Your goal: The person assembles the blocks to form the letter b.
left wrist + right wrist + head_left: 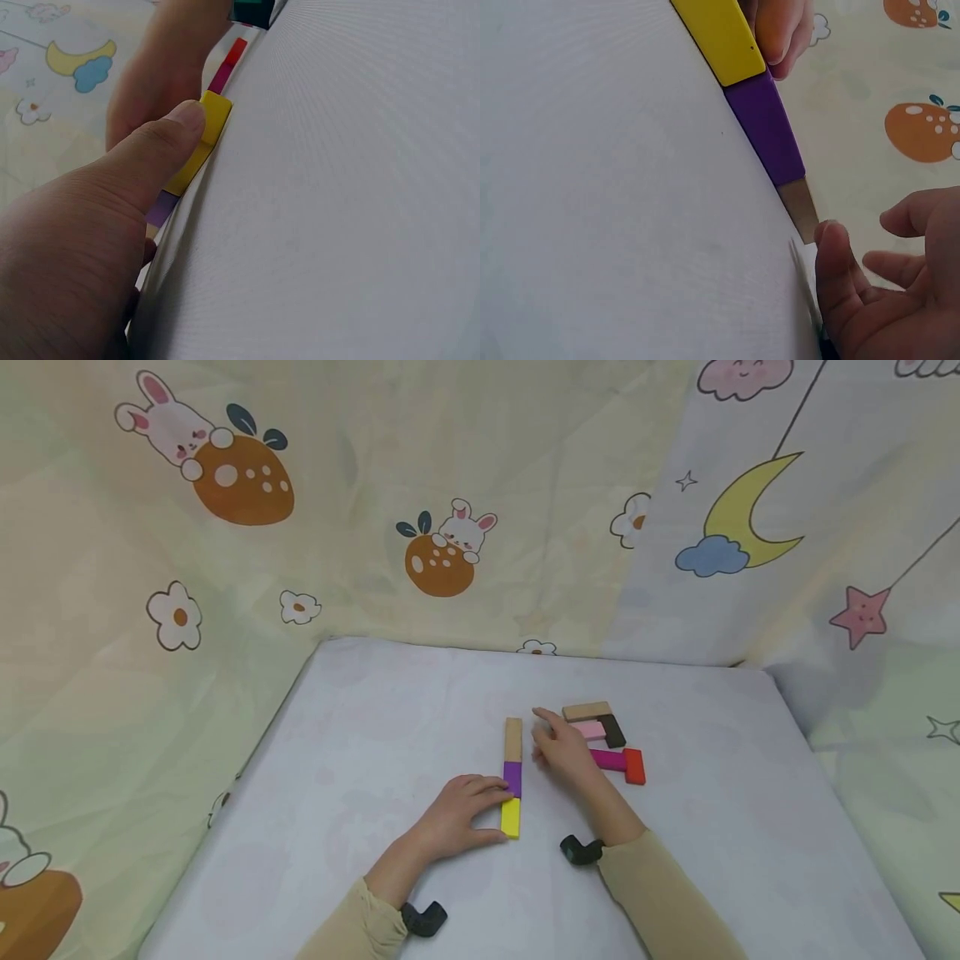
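A straight row of wooden blocks lies on the white table, running away from me: a yellow block (511, 820) nearest, a purple block (512, 777) in the middle, a plain wood block (513, 739) farthest. My left hand (461, 814) rests against the row's left side. Its thumb touches the near end of the yellow block, and its fingertips reach the joint between yellow and purple. To the right of the row is my right hand (566, 756), its index finger stretched forward and nothing held. Its thumb appears close to the wood block's end in the right wrist view.
Right of my right hand lie another plain wood block (587, 711), a black block (611, 732), a pink block (592, 731), a magenta block (609, 761) and a red block (634, 767). The hand partly covers the group. Printed cloth (555, 543) hangs behind the table (375, 727).
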Available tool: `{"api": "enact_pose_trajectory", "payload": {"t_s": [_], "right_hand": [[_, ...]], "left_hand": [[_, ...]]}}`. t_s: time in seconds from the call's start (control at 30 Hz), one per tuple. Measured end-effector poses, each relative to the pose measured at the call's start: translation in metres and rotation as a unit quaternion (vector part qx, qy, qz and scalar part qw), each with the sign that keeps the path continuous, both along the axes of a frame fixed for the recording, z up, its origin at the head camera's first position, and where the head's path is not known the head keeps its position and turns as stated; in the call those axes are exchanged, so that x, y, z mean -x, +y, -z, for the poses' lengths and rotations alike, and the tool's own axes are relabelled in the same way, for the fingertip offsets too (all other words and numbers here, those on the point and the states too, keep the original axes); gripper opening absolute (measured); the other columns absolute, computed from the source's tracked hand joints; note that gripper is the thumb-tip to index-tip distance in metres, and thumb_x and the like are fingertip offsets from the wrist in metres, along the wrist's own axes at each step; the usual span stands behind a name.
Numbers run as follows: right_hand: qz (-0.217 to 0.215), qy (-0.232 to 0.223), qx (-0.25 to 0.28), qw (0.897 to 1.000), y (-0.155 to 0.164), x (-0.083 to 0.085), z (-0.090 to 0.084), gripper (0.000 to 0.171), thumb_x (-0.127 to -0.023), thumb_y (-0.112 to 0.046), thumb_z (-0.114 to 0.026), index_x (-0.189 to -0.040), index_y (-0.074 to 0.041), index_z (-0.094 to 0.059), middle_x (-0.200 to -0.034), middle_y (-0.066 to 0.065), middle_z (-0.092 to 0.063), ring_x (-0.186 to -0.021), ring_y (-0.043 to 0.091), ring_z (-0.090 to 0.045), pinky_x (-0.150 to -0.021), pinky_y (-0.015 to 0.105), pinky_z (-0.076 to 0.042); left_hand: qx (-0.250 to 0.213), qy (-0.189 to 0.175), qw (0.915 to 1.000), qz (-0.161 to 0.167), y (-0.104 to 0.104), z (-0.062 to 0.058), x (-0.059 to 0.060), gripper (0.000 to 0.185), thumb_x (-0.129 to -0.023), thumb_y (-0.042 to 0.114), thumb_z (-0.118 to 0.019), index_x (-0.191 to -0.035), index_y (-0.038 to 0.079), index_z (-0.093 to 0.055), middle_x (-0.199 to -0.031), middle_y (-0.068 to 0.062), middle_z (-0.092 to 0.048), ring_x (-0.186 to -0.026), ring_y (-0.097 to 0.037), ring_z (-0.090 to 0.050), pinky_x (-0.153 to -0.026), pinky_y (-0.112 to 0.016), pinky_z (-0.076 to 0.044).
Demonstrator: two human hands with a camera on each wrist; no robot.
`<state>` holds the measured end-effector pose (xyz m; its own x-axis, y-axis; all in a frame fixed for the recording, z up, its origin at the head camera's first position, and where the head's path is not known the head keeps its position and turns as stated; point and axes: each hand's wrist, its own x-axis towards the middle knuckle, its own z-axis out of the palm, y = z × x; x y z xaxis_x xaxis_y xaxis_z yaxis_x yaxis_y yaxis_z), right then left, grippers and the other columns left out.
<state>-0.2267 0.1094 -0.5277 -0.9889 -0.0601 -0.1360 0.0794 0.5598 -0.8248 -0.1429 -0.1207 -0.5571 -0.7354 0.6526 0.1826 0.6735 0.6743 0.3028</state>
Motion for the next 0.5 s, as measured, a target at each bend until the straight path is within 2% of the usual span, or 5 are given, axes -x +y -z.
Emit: {"api": "enact_pose_trajectory", "payload": {"t_s": [0.17,0.33,0.4,0.43,0.5], "right_hand": [[0.038,-0.017,-0.014,0.999,0.003,0.002,0.004,0.051,-0.093,-0.034,-0.046,-0.141,-0.025,-0.035,-0.071,0.005,-0.062,-0.058,0.016,-0.059,-0.06,0.027,-0.05],[0.081,0.005,-0.051,0.995,0.012,-0.001,0.002,0.049,-0.091,-0.033,-0.042,-0.139,-0.022,-0.041,-0.069,0.006,-0.064,-0.061,0.019,-0.058,-0.066,0.03,-0.047],[0.089,0.03,-0.061,0.994,0.015,-0.001,0.002,0.046,-0.09,-0.032,-0.043,-0.135,-0.022,-0.046,-0.083,0.006,-0.066,-0.072,0.019,-0.059,-0.074,0.033,-0.049],[0.087,0.043,-0.064,0.993,0.016,-0.002,0.002,0.045,-0.091,-0.03,-0.043,-0.135,-0.021,-0.046,-0.096,0.006,-0.066,-0.082,0.02,-0.058,-0.08,0.036,-0.049],[0.083,0.065,-0.067,0.992,0.017,-0.001,0.001,0.045,-0.091,-0.029,-0.044,-0.135,-0.02,-0.046,-0.124,0.006,-0.057,-0.087,0.026,-0.057,-0.087,0.041,-0.048]], "left_hand": [[-0.003,-0.001,1.0,0.002,0.0,0.001,0.0,0.061,-0.079,0.069,-0.047,-0.133,0.039,-0.043,-0.137,0.018,-0.041,-0.126,-0.011,-0.039,-0.108,-0.038,-0.029],[-0.007,0.014,0.9998,0.008,-0.001,0.001,0.002,0.061,-0.079,0.067,-0.05,-0.132,0.037,-0.046,-0.136,0.017,-0.042,-0.125,-0.011,-0.04,-0.107,-0.037,-0.031],[-0.01,0.024,0.9996,0.01,-0.001,0.002,0.003,0.061,-0.079,0.066,-0.051,-0.132,0.036,-0.046,-0.136,0.016,-0.043,-0.125,-0.011,-0.04,-0.106,-0.037,-0.032],[-0.012,0.027,0.9995,0.011,-0.002,0.002,0.003,0.061,-0.079,0.066,-0.052,-0.132,0.036,-0.047,-0.135,0.016,-0.043,-0.125,-0.012,-0.041,-0.106,-0.037,-0.032],[-0.011,0.027,0.9995,0.01,-0.002,0.002,0.003,0.06,-0.079,0.066,-0.051,-0.131,0.037,-0.047,-0.135,0.016,-0.043,-0.124,-0.011,-0.041,-0.106,-0.037,-0.032]]}}
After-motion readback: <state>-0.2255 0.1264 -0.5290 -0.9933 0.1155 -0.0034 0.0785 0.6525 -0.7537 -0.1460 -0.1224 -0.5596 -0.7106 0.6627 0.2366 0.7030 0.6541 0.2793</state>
